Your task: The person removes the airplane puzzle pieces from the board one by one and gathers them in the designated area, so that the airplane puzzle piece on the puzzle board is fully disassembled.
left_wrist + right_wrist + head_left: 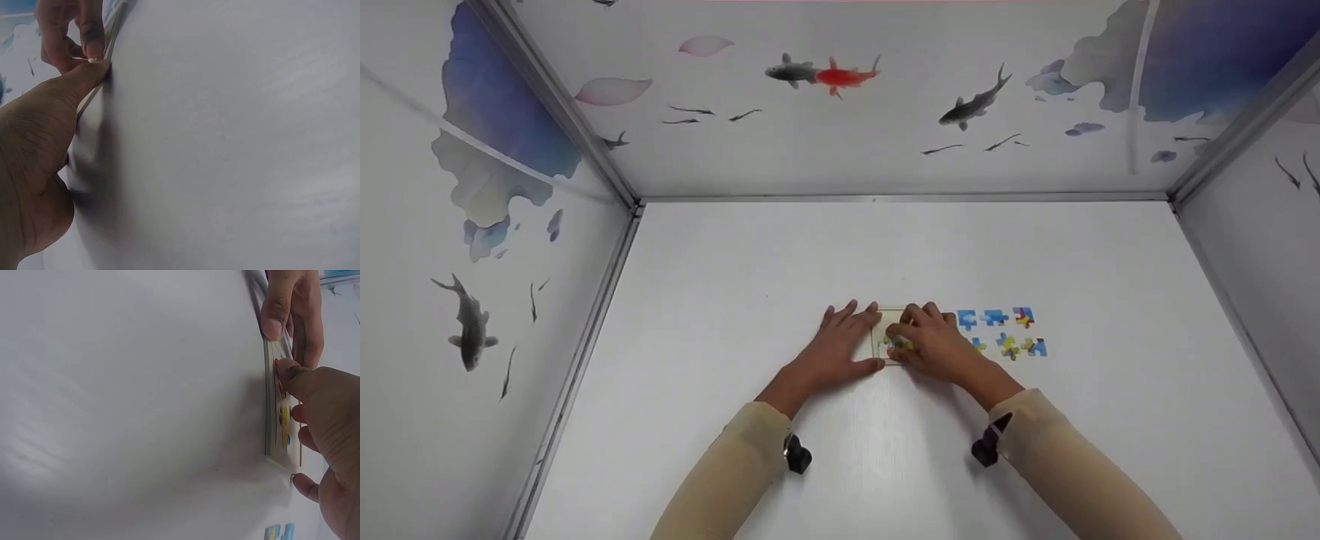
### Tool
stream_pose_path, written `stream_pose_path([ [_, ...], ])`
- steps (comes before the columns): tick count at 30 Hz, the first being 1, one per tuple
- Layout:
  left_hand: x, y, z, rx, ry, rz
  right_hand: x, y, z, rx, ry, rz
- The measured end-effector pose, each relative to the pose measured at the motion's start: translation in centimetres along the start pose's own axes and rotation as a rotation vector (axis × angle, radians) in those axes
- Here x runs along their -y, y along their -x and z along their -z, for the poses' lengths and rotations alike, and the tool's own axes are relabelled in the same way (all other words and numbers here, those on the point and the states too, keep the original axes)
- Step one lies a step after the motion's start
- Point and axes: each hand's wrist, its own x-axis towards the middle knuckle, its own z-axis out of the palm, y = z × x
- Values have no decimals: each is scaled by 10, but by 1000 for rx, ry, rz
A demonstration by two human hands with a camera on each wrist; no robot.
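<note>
A shallow light-wood puzzle tray (889, 319) lies on the white table between the two hands. My left hand (840, 345) rests at its left side with fingers spread and fairly straight, the thumb (90, 73) touching the near edge. Bent over the tray, my right hand (936, 345) pinches a jigsaw piece (898, 346) with yellow and red on it, low at the tray's near part. In the right wrist view the right thumb (295, 377) presses by an orange-red patch, and yellow and blue show under the fingers. The hand hides much of the tray.
Right of the tray, several loose jigsaw pieces lie in two rows, among them a blue one (994, 317), a red-and-blue one (1024, 316) and a yellow one (1009, 346). Printed panels (885, 150) wall the table (720, 300) at the back and sides.
</note>
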Motion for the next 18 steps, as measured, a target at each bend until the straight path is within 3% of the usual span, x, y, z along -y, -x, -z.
stream_pose_path([
  [9, 0, 0, -2, -7, 5, -2, 6, -2, -1, -11, 12, 40],
  [18, 0, -1, 0, -16, 35, -19, 8, -5, -1, -10, 0, 17],
])
